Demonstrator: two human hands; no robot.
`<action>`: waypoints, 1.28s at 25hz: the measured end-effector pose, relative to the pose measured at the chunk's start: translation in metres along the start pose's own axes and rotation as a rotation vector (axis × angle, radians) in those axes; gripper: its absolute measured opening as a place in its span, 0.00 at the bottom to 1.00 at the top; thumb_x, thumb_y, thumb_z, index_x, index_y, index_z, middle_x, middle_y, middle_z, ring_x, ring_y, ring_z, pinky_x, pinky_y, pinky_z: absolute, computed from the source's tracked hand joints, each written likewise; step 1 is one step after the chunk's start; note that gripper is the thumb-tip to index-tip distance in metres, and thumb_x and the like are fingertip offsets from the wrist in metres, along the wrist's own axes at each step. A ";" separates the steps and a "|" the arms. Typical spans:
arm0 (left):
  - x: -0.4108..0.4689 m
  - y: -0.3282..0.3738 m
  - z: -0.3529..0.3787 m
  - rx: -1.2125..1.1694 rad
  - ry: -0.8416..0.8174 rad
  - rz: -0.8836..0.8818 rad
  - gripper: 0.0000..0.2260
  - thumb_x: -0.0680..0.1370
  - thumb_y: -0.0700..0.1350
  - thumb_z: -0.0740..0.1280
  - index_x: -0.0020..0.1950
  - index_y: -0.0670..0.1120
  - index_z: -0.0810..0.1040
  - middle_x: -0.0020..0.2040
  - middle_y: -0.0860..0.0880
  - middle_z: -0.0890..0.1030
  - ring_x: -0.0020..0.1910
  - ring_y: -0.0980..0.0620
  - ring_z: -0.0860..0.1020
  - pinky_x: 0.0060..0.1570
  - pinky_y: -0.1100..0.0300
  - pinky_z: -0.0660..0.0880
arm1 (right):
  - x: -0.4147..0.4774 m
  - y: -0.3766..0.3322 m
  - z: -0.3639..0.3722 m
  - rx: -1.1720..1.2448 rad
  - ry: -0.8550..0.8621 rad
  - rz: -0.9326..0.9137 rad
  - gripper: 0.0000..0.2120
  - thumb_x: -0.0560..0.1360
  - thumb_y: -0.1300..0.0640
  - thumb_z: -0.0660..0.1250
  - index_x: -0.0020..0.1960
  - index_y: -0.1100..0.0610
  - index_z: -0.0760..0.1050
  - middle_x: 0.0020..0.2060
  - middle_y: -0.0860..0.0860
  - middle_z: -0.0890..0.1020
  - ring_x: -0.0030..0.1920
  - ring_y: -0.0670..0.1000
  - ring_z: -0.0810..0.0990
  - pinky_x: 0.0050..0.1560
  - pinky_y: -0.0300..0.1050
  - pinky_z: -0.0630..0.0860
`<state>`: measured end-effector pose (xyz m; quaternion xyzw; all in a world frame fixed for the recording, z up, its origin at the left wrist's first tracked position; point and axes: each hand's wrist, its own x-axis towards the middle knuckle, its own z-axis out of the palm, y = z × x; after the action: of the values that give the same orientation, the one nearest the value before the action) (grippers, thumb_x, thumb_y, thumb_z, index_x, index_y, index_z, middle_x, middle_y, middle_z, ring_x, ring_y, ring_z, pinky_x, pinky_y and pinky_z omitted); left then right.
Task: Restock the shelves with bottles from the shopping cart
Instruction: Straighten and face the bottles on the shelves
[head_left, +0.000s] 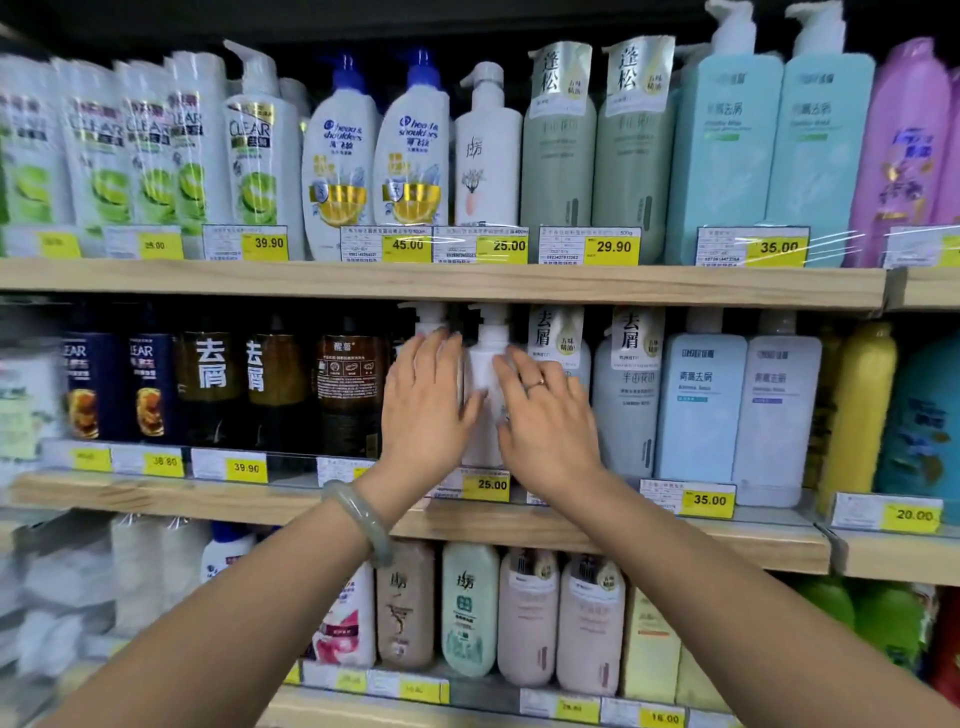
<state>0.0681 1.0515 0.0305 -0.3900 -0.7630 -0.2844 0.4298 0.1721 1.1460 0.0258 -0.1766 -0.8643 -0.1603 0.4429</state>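
My left hand (426, 402) and right hand (545, 415), fingers straight, press the white bottle (485, 364) at twelve o'clock. It looks shelved; cart unseen.

Middle shelf (156, 499) — bottles (701, 410) upright in row — price tags (709, 500) along edge.

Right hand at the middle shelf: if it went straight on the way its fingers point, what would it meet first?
The right hand points up and left at the white pump bottle just ahead of it. Its fingertips seem to touch that bottle's side, though depth is unclear.
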 end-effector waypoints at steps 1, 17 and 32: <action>0.003 -0.003 0.002 0.026 -0.026 0.037 0.27 0.74 0.57 0.58 0.67 0.41 0.71 0.66 0.43 0.73 0.67 0.40 0.68 0.65 0.48 0.67 | 0.005 -0.004 0.002 -0.013 0.008 0.016 0.26 0.71 0.55 0.66 0.69 0.57 0.70 0.69 0.53 0.72 0.59 0.57 0.73 0.54 0.51 0.69; 0.021 -0.031 0.021 0.010 -0.008 0.296 0.26 0.75 0.58 0.56 0.68 0.44 0.71 0.65 0.48 0.75 0.66 0.46 0.71 0.69 0.53 0.57 | 0.015 -0.019 0.015 -0.081 0.108 0.063 0.33 0.62 0.51 0.69 0.67 0.54 0.70 0.62 0.53 0.76 0.54 0.56 0.70 0.51 0.50 0.62; 0.012 -0.040 0.039 0.169 0.046 0.459 0.31 0.77 0.58 0.56 0.77 0.46 0.57 0.73 0.39 0.64 0.73 0.39 0.63 0.72 0.44 0.53 | -0.035 0.013 0.023 -0.206 0.070 0.145 0.40 0.64 0.46 0.75 0.73 0.49 0.63 0.74 0.56 0.60 0.63 0.59 0.66 0.61 0.55 0.69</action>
<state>0.0135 1.0638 0.0191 -0.5091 -0.6657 -0.1232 0.5315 0.1803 1.1616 -0.0142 -0.2774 -0.8123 -0.2218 0.4625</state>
